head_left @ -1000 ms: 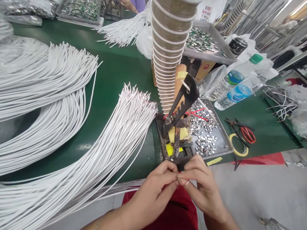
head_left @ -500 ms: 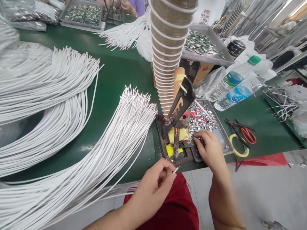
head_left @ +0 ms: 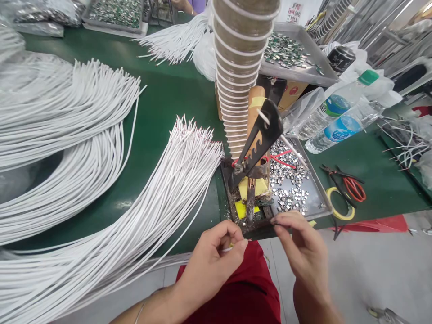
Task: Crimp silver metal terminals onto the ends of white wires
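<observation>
My left hand (head_left: 212,261) is closed, pinching the end of a white cable (head_left: 227,249) just off the table's near edge. My right hand (head_left: 300,245) is closed too, thumb and forefinger pinching a small metal shell (head_left: 276,221) near the front rim of a grey tray (head_left: 319,204). The tray holds many loose shiny metal shells (head_left: 288,198). Between my hands and a little beyond them stands a small black hand press (head_left: 254,157) with its lever raised. A fan of white cables (head_left: 151,211) lies on the green table to the left.
Larger cable bundles (head_left: 60,117) cover the left of the green table (head_left: 168,99). A tall stack of paper cups (head_left: 241,67) rises behind the press. Two water bottles (head_left: 340,117), red-handled pliers (head_left: 351,186) and a tape roll (head_left: 339,209) lie right. Another person's hand (head_left: 180,4) is at the far edge.
My hands were together at the cable end. The right hand reached into the tray, then drew back toward the left hand pinching a small shell. The left hand kept hold of the cable.
</observation>
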Demonstrator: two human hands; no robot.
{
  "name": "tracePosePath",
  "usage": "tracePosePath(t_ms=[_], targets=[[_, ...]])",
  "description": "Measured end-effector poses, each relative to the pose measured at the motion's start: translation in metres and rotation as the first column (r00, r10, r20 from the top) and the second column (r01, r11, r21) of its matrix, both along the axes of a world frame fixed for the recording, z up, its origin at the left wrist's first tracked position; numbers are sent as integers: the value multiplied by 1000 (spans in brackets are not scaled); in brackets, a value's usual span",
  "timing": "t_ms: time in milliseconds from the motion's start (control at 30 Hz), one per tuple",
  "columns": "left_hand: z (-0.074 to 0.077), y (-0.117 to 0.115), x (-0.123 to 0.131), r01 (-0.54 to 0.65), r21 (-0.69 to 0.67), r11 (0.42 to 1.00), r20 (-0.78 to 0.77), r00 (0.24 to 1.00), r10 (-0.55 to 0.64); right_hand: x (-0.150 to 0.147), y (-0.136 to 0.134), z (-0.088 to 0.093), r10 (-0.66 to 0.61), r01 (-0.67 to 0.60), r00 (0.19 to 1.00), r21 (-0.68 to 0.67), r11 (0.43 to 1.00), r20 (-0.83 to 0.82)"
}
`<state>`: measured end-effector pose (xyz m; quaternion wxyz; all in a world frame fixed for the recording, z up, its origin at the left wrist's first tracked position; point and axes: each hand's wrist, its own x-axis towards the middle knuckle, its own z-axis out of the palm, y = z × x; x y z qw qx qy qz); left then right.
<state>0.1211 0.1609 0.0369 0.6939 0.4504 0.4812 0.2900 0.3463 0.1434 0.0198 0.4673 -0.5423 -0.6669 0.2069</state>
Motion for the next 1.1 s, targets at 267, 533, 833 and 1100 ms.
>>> tracePosePath(t_ms=[267,533,833,1100], targets=[[4,2,3,-93,172,981,44,995,87,-24,-5,5,169,-170,985,30,985,36],[4,0,7,-74,88,993,57,996,69,-30,-3,10,188,-189,981,10,982,35],[4,4,5,-114,0,994,111,987,113,-29,-13,4,69,-73,993,38,997,92],[2,11,8,-165,-77,983,207,962,177,-37,-10,-1,50,-81,978,148,986,202]])
